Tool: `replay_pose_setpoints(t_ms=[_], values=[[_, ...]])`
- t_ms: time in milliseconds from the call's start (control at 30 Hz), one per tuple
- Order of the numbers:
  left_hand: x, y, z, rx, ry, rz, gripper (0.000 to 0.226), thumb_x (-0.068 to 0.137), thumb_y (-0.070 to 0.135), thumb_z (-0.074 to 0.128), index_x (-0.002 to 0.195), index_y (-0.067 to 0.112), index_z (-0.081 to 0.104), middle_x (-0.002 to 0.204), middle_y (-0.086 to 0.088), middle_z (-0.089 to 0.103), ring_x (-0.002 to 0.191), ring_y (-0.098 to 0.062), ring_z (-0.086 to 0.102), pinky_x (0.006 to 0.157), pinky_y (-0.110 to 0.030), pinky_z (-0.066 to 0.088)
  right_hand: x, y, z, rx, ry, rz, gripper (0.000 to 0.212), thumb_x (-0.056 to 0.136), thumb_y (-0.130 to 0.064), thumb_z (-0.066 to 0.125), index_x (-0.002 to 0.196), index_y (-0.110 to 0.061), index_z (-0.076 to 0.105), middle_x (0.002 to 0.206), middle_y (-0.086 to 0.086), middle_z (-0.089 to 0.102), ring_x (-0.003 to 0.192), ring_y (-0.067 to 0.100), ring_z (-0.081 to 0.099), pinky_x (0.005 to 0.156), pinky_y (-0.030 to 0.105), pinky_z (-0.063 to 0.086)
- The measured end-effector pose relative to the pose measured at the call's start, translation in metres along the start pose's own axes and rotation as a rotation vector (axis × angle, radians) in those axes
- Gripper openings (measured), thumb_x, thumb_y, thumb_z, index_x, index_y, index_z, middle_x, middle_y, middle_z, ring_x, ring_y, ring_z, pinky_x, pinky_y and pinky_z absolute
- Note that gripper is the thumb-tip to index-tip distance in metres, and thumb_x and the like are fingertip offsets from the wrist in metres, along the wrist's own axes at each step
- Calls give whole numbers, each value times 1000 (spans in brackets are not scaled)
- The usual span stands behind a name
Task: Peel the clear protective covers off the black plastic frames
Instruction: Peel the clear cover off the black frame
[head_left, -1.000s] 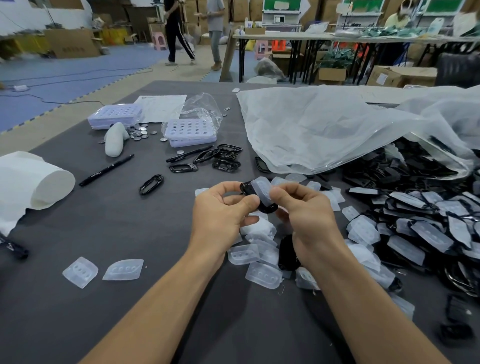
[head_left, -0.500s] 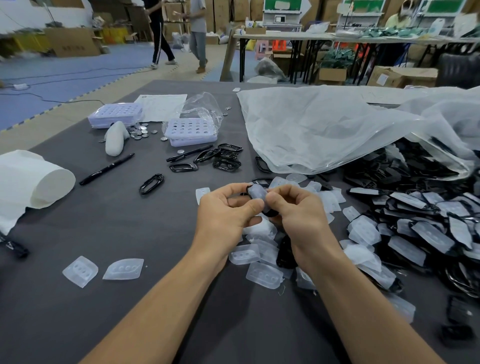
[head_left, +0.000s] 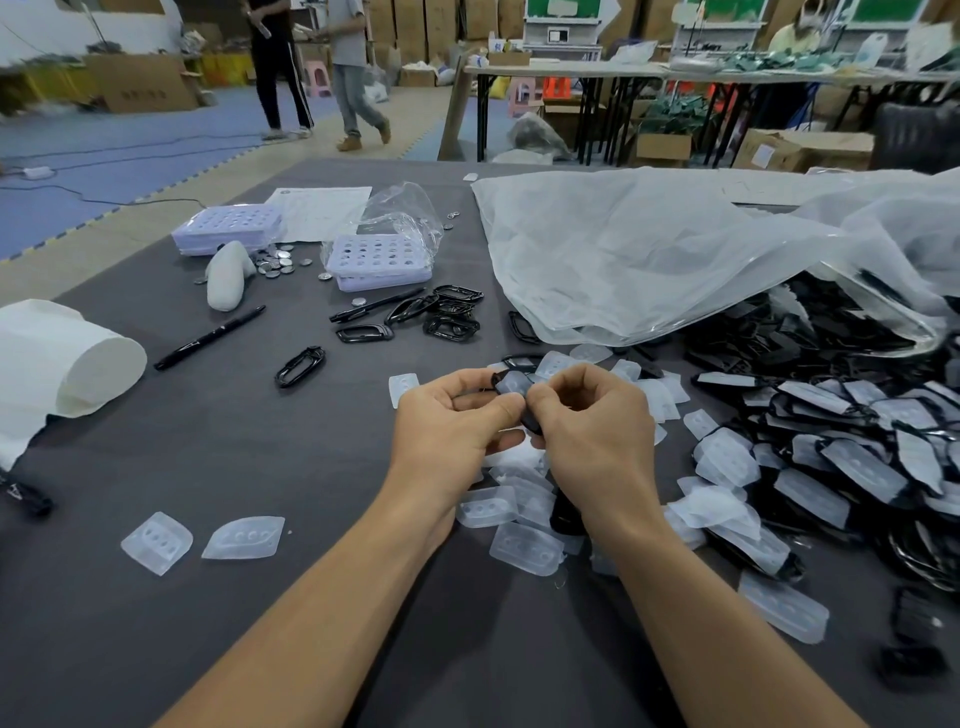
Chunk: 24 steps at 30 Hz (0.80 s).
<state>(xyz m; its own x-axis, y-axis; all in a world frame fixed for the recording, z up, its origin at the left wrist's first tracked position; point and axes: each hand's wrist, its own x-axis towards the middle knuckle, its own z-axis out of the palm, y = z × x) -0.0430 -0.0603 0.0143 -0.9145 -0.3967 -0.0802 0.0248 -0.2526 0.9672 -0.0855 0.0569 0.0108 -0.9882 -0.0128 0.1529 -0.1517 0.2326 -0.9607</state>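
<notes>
Covers (head_left: 524, 545) are peeled off several frames (head_left: 451, 313); another frame (head_left: 514, 387) is pinched by left hand (head_left: 452, 423) and right hand (head_left: 592, 434), and a pile (head_left: 831, 457) is left.

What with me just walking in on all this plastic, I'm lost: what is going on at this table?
A person is peeling covers off frames. The left hand and right hand together pinch one black frame above the table, its clear cover not yet off. Loose peeled covers lie near the wrists, bare frames farther back, and a heap of covered frames waits to the right.
</notes>
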Motion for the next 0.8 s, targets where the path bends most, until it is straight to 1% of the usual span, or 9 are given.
replay_pose_setpoints(t_ms=[167, 267, 367, 467, 567, 700, 800], values=[[1, 4, -1, 5, 44, -15, 17, 88, -4, 74, 103, 3, 71, 80, -10, 79, 65, -15, 75, 59, -21, 59, 0, 0, 0, -29, 20, -73, 17, 86, -22, 76, 73, -26, 65, 64, -7, 70, 59, 13, 69, 63, 34, 59], [4, 4, -2, 26, 71, -43, 18, 87, -3, 74, 105, 0, 70, 75, -9, 77, 63, -14, 73, 60, -24, 62, 0, 1, -1, 7, 5, -87, 19, 87, -17, 76, 75, -28, 66, 64, -5, 70, 58, 12, 68, 63, 37, 61], [5, 5, -3, 20, 65, -64, 16, 88, -2, 75, 104, -2, 71, 76, -12, 78, 62, -14, 72, 59, -22, 60, 1, 1, -1, 50, 3, -90, 21, 88, -13, 76, 74, -26, 66, 65, -4, 69, 57, 11, 67, 62, 39, 63], [5, 5, -4, 18, 81, -72, 14, 88, -2, 75, 102, -2, 73, 78, -13, 78, 61, -14, 71, 59, -22, 60, 1, 1, -1, 77, -6, -90, 23, 88, -10, 74, 71, -23, 65, 66, -3, 69, 57, 12, 68, 63, 40, 63], [4, 4, -4, 37, 94, -69, 12, 87, -2, 76, 99, 0, 73, 79, -15, 76, 60, -16, 71, 60, -23, 61, 1, 1, 0, 78, -17, -83, 22, 87, -7, 74, 72, -21, 66, 66, -1, 71, 56, 14, 70, 64, 42, 63], [4, 5, -3, 52, 78, -62, 2, 89, 1, 75, 90, 2, 75, 74, -13, 76, 62, -18, 72, 58, -22, 59, 1, 1, -1, 73, -9, -83, 21, 85, -6, 75, 75, -23, 67, 67, -2, 72, 61, 15, 71, 66, 47, 63], [6, 4, -3, 115, 67, -68, 5, 91, 1, 72, 93, 0, 76, 72, -14, 75, 59, -17, 72, 56, -23, 58, 3, 1, -3, 80, -25, -86, 23, 83, -3, 74, 74, -23, 67, 67, -2, 71, 63, 17, 69, 67, 48, 63]])
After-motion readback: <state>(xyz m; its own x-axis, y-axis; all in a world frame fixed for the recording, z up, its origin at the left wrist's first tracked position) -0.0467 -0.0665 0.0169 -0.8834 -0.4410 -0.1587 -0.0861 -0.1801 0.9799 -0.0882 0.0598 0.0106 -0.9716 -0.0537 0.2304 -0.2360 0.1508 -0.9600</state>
